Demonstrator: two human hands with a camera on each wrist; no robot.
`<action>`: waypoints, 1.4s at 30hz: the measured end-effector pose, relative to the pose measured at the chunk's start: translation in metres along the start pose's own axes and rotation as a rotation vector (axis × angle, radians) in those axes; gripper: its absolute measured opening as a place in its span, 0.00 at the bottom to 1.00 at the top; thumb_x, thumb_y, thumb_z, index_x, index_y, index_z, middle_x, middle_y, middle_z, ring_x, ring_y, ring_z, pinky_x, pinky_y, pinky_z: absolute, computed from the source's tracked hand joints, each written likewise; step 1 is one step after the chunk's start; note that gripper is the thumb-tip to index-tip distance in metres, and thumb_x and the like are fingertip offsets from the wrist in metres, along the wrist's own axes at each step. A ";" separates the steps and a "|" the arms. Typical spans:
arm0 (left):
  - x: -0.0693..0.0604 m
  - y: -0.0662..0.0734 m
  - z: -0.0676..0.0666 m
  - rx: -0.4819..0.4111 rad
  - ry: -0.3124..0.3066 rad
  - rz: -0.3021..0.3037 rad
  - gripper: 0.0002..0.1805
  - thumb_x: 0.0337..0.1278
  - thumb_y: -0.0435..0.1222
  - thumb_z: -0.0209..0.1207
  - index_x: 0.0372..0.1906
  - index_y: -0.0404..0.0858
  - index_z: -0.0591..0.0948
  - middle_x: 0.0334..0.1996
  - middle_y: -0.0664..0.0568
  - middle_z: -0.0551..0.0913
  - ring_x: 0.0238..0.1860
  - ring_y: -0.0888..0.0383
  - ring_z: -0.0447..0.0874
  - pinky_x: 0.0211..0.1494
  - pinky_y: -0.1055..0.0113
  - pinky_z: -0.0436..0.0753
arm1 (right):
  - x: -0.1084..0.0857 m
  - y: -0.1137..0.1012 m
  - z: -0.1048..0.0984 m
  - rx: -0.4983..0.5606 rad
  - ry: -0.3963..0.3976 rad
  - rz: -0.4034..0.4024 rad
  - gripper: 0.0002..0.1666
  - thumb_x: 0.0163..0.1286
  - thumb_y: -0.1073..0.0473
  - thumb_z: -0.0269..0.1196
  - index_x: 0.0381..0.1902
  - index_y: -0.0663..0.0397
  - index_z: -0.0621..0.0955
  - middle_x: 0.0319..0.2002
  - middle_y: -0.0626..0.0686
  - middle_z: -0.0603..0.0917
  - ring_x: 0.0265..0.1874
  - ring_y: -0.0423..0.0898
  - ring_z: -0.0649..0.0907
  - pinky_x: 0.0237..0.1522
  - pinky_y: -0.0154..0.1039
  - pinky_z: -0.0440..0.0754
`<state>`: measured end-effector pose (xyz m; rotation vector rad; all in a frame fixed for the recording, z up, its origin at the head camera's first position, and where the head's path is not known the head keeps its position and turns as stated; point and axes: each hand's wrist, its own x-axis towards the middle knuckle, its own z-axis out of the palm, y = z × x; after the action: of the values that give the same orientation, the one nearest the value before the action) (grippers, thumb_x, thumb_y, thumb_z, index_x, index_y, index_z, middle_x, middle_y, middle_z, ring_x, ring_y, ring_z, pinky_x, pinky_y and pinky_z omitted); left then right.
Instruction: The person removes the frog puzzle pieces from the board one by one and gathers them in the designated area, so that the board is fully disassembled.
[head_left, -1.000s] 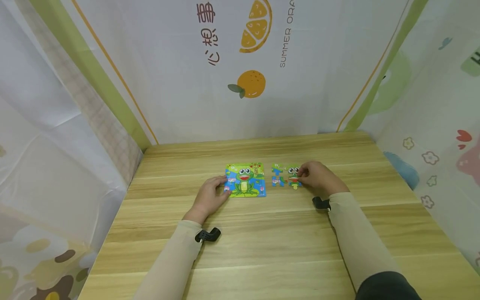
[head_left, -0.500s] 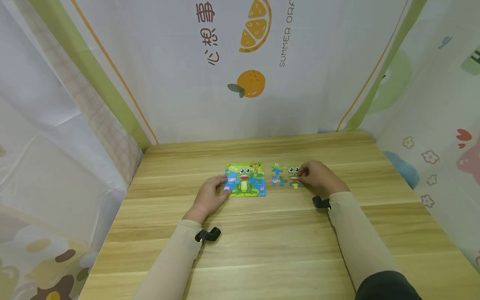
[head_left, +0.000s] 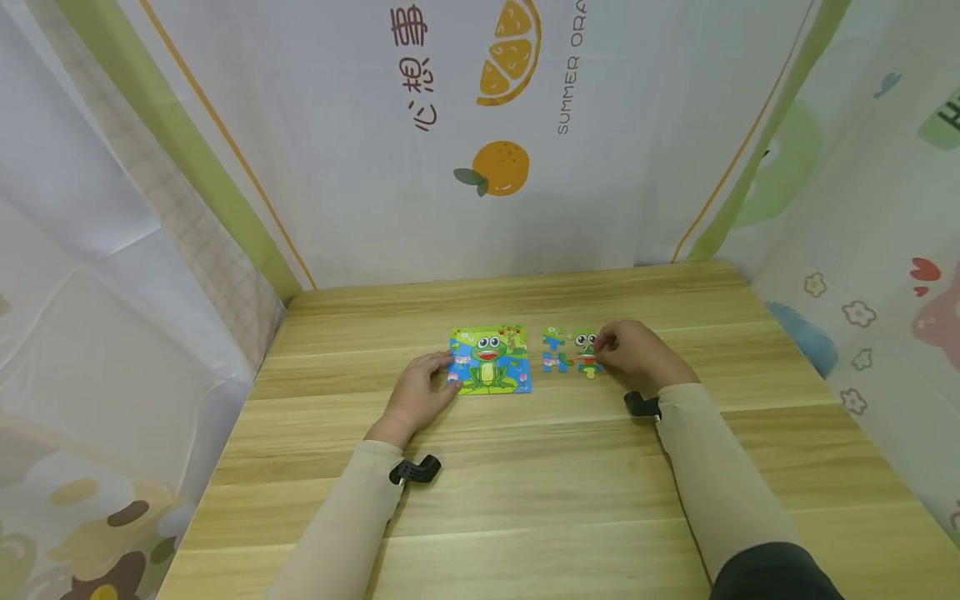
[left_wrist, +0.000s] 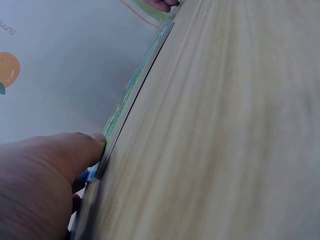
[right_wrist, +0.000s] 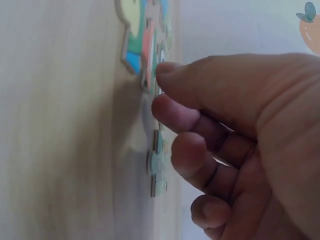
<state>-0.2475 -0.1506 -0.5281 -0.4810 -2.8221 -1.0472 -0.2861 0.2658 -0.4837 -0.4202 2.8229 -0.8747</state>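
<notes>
A square frog picture board [head_left: 489, 360] lies flat on the table. My left hand [head_left: 417, 395] holds its left side, thumb at the near left corner; in the left wrist view the thumb of that hand [left_wrist: 45, 175] presses the board's edge [left_wrist: 120, 112]. Right of the board lie loose puzzle pieces, including a blue-and-pink one [head_left: 555, 362] and frog-face ones [head_left: 585, 341]. At the right side of these, my right hand [head_left: 637, 354] pinches the edge of a piece between thumb and forefinger; the other fingers of the right hand [right_wrist: 240, 135] are loosely curled in the right wrist view.
The wooden table [head_left: 510, 500] reaches back to a white curtain [head_left: 360, 183] with orange prints. Patterned cloth hangs on both sides. Black wrist mounts [head_left: 417, 469] sit on both sleeves. Another piece [right_wrist: 158, 165] lies below the fingertips in the right wrist view.
</notes>
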 end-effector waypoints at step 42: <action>0.017 0.043 0.033 0.113 0.058 0.224 0.15 0.61 0.42 0.72 0.52 0.47 0.90 0.48 0.57 0.85 0.53 0.53 0.81 0.61 0.52 0.78 | 0.055 -0.084 0.061 -0.011 -0.027 -0.137 0.16 0.72 0.56 0.70 0.54 0.56 0.87 0.41 0.48 0.86 0.38 0.44 0.83 0.45 0.44 0.86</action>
<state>-0.2488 -0.0939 -0.5232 -0.7220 -2.6808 -0.8403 -0.3056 0.1499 -0.4885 -0.6281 2.8029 -0.8713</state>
